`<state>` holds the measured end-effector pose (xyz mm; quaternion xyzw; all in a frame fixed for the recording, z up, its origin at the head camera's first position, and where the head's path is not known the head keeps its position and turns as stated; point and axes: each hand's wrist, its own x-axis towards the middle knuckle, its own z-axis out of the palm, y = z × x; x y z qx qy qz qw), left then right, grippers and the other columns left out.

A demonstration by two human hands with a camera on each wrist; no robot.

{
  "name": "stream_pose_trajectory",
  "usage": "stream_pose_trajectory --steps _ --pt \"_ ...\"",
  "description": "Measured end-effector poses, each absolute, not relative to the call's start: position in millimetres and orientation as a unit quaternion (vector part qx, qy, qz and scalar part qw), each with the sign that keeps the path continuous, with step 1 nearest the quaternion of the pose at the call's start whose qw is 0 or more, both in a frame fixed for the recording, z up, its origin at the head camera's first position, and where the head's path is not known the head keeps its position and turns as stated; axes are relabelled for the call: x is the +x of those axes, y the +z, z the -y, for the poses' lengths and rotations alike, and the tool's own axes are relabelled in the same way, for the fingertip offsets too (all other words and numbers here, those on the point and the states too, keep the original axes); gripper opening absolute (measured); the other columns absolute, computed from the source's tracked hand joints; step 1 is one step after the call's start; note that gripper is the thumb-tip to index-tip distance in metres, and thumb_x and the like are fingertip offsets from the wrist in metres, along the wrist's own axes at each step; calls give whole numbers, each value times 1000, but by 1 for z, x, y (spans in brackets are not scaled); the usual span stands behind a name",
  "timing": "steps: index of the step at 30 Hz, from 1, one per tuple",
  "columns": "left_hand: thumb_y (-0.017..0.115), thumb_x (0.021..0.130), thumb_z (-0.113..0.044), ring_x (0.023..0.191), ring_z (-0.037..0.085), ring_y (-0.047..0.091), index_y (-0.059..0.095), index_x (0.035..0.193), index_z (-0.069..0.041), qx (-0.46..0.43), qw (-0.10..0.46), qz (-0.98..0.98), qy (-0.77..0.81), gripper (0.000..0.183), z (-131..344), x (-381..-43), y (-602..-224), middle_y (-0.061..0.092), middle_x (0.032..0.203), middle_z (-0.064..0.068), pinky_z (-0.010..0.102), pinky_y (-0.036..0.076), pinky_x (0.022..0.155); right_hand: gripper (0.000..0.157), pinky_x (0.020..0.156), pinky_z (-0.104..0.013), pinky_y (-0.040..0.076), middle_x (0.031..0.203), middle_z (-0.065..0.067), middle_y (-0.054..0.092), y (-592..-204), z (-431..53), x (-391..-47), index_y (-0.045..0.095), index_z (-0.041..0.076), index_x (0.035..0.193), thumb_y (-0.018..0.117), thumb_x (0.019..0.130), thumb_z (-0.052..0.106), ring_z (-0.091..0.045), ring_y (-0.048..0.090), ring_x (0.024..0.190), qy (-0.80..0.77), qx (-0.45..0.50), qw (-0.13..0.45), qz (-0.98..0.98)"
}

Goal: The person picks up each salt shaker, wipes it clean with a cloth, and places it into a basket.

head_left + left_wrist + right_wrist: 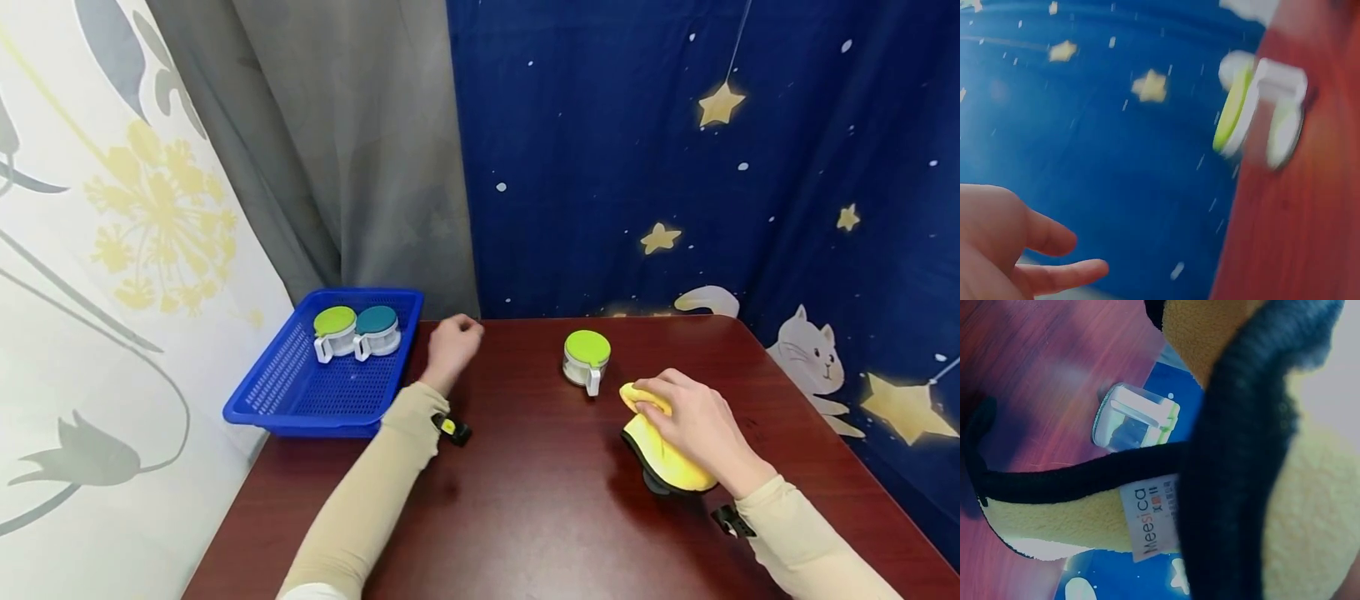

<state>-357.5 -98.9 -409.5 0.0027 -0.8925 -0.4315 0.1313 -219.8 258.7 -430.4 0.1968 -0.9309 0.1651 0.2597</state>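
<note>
My right hand [697, 421] pinches a yellow cloth [663, 454] with black edging, which hangs over the right part of the table. Close up in the right wrist view, the cloth [1060, 522] shows a white label [1150, 519] and covers much of the picture. A seasoning jar [587, 354] with a lime-green lid and white handle stands upright on the table between my hands, nearer the right one. Beside the basket's right edge, my left hand [453, 350] is raised over the table, holding nothing; the left wrist view shows its fingers extended and apart from the blurred jar [1285, 134].
A blue plastic basket [341, 396] at the left holds two similar jars, one with a green lid [334, 320] and one with a teal lid [377, 319]. The dark red wooden table [517, 500] ends against a gray curtain [375, 150] and a blue star-patterned curtain [585, 150].
</note>
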Motion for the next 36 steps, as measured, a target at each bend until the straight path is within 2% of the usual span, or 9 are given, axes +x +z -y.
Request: stream_pose_trajectory --steps 4,9,17,20,24,29,33,36 --pt "65 91 -21 87 22 61 77 96 -14 -34 55 866 -495 15 51 -343 -428 70 95 1 38 50 80 31 56 -32 48 96 8 63 -433 -260 -221 76 19 112 84 83 25 -12 58 70 172 193 263 930" --pt "65 96 -21 97 18 58 76 100 -17 -36 -51 831 -552 12 4 -334 -446 66 103 -5 38 50 87 31 57 -33 48 95 9 64 -436 -259 -220 76 19 112 84 83 25 -12 58 70 180 187 263 929" --pt "66 96 -26 105 20 55 77 109 -13 -8 -130 798 -588 21 -32 -331 -466 65 112 -4 43 48 93 30 58 -31 48 97 9 64 -439 -256 -220 76 20 113 82 84 26 -11 58 72 186 183 254 931" --pt "66 96 -25 110 24 55 76 108 -12 18 -151 775 -613 20 -40 -330 -472 63 115 -2 48 48 94 30 58 -31 48 97 9 63 -442 -256 -218 76 20 114 82 85 27 -11 58 72 187 179 245 934" --pt "65 97 -27 113 36 54 74 102 -6 37 -172 735 -655 24 -49 -328 -477 61 117 7 53 47 93 31 60 -32 49 98 9 64 -445 -256 -214 75 20 115 81 86 29 -12 60 75 191 168 229 940" --pt "65 96 -35 105 40 54 72 97 -2 60 -197 688 -696 34 -58 -326 -477 56 118 22 52 48 93 31 61 -34 50 98 8 64 -448 -259 -213 75 20 115 81 86 29 -14 62 76 191 161 232 940" --pt "65 94 -30 96 39 59 65 104 -3 89 -184 656 -727 29 -65 -327 -480 56 113 27 50 51 92 31 61 -34 50 98 8 65 -450 -261 -212 75 21 115 81 86 29 -14 62 76 191 154 231 942" --pt "64 94 -28 95 41 61 62 111 -8 98 -184 642 -738 27 -70 -327 -483 57 111 28 50 52 91 31 61 -34 50 99 8 65 -452 -262 -211 75 21 115 81 86 30 -14 63 77 190 151 227 943"
